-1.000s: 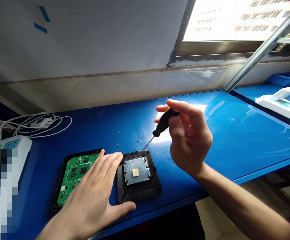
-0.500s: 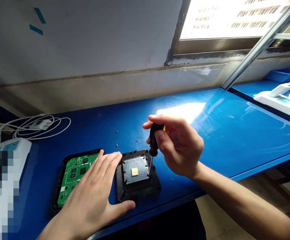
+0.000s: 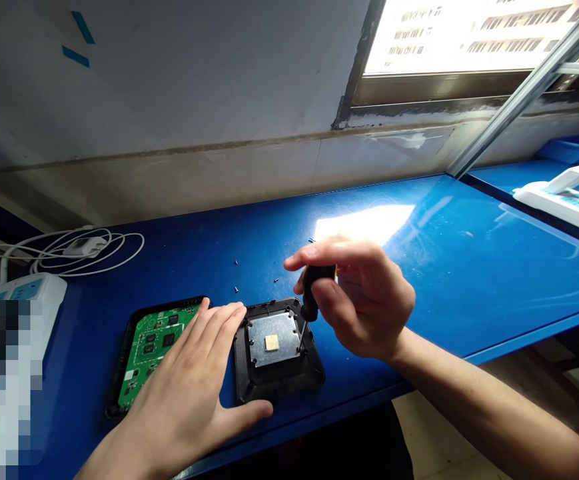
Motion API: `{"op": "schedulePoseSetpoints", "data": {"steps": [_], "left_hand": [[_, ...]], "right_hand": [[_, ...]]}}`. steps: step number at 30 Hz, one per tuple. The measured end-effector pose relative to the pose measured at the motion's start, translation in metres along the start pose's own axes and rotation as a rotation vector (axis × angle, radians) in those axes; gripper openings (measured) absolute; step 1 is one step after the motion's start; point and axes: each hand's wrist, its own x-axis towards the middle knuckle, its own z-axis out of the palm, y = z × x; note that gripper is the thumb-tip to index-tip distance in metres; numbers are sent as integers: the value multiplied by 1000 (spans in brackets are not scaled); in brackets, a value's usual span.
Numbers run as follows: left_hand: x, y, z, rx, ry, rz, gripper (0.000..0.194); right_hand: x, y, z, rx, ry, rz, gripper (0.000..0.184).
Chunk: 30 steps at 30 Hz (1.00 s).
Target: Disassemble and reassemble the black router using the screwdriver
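Observation:
A square black plastic cover (image 3: 249, 387) lies on the blue table with a silver metal plate (image 3: 282, 325) on it. A small pale square pad (image 3: 272, 343) sits near the plate's middle. My left hand (image 3: 184, 373) rests with stretched fingers at the cover's left edge, its thumb apart by the front edge. My right hand (image 3: 369, 300) is closed around a black screwdriver (image 3: 310, 300) with a bit of yellow on its handle. The screwdriver's shaft slants down to the right edge of the plate. Partly under my left hand is a black casing (image 3: 119, 360) with a green circuit board (image 3: 156, 333).
Several small screws (image 3: 236, 290) lie behind the cover. A white cable with an adapter (image 3: 86, 247) is coiled at the back left, near a white power strip (image 3: 44, 293). Another power strip (image 3: 564, 203) lies at the right, beyond a metal frame post (image 3: 509, 107).
My right hand has shifted slightly down and right and its index finger has moved on the screwdriver's handle. The screwdriver tip stays at the plate's right edge. My left hand keeps its place.

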Motion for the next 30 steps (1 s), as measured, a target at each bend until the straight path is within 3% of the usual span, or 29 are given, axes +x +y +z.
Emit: {"op": "schedulePoseSetpoints", "data": {"steps": [16, 20, 25, 30], "left_hand": [[1, -1, 0, 67, 22, 31, 106], [-1, -1, 1, 72, 25, 28, 106], [-1, 0, 0, 81, 24, 31, 106], [0, 0, 0, 90, 19, 29, 105]], "right_hand": [[-3, 0, 2, 113, 2, -155, 27], [-1, 2, 2, 30, 37, -190, 30], [1, -3, 6, 5, 89, -182, 21], [5, -13, 3, 34, -39, -152, 17]]}}
